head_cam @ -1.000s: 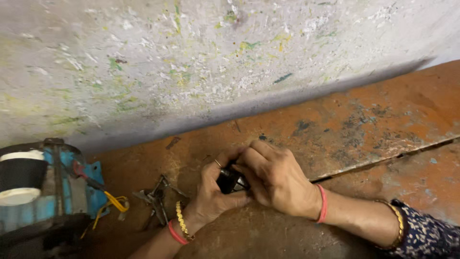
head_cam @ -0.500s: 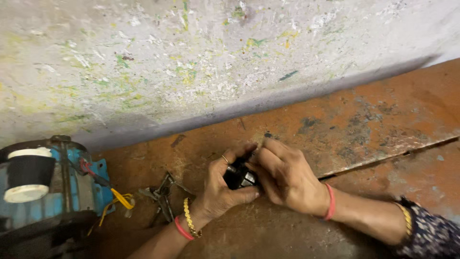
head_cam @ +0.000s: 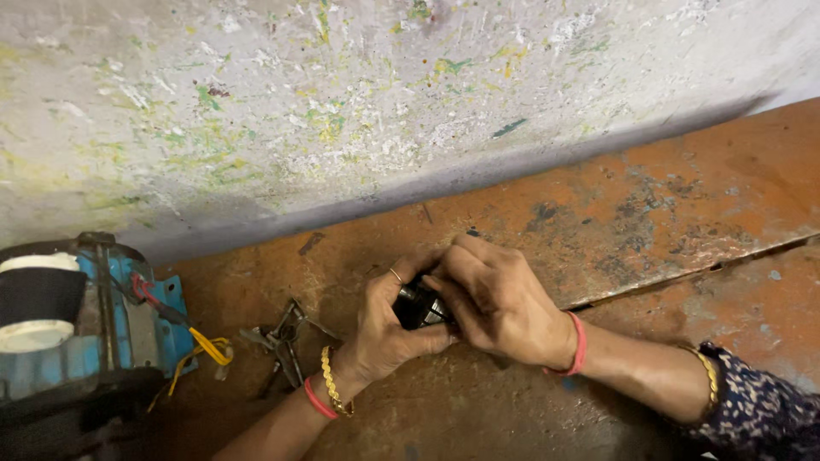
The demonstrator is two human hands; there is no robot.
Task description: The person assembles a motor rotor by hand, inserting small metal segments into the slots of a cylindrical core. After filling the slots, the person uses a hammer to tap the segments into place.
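**Asker:** What has changed since half a second ago?

**Describer:** Hardly anything. Both hands have stayed clasped around the same small dark part, in about the same spot on the rusty surface; only the view has shifted a little.

**Asker:** Start nearest the camera. What do I find?

**Describer:** Two forearms come in from the bottom edge. One wears a patterned dark sleeve (head_cam: 756, 410) and a thin gold bangle (head_cam: 707, 372). The other wrist has a red band and a gold bracelet (head_cam: 330, 381).

**Asker:** And the hands?

**Describer:** The left hand (head_cam: 386, 329) is curled narrowly around a small black and silver part (head_cam: 418, 305), thumb beneath it, with a ring on one finger. The right hand (head_cam: 495, 307) is closed over the same part from the other side, fingertips pressed on top. The part sits between both hands, mostly hidden, low over the rusty orange metal bench (head_cam: 649, 222). I cannot tell what kind of part it is.

**Asker:** What lies beside them?

**Describer:** Just left of the left hand is a bunch of dark keys (head_cam: 282, 337). Further left stands a blue machine (head_cam: 77, 324) with red and yellow wires (head_cam: 201, 346).

**Asker:** And beyond?

**Describer:** A crack (head_cam: 709, 263) runs across the bench to the right. Behind everything rises a pale wall (head_cam: 384, 94) flecked with green and yellow paint.
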